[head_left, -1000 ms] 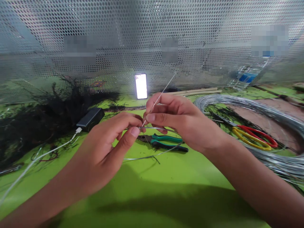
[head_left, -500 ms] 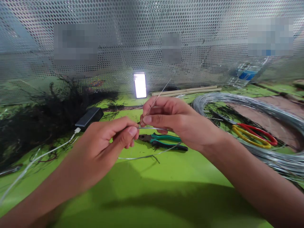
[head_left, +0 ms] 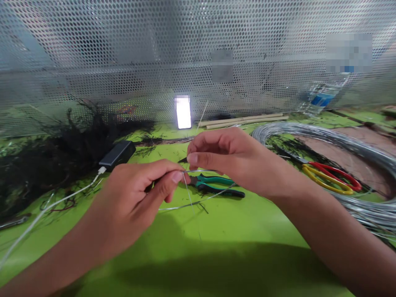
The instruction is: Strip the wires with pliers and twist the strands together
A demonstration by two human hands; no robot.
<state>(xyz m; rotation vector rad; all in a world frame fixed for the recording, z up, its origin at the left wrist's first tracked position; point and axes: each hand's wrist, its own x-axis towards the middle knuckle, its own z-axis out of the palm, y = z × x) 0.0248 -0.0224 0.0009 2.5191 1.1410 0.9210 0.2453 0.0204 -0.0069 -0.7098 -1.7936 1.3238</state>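
Observation:
My left hand (head_left: 140, 192) is closed, thumb against forefinger, on a silvery wire hoop (head_left: 202, 170). The hoop's lower side hangs in front of the pliers. My right hand (head_left: 230, 152), just to the right, pinches a thin pale wire (head_left: 187, 190) at the hoop beside my left thumb. One end of this thin wire rises above my right fingers, and another stretch hangs below the hoop. Pliers (head_left: 216, 180) with green and black handles lie on the green table behind the hoop. My fingers partly hide where the two wires meet.
A large wire coil (head_left: 321, 131) lies at the right, with red- and yellow-handled scissors (head_left: 328, 181) inside it. Dark stringy material (head_left: 62, 156) spreads on the left near a black power bank (head_left: 117, 155) with a white cable. A lit phone (head_left: 184, 113) leans on the mesh panel.
A stretch of the thin wire now hangs below the hoop beside my left thumb. Its upper end stands steeper and further left. My left hand has shifted slightly right and down.

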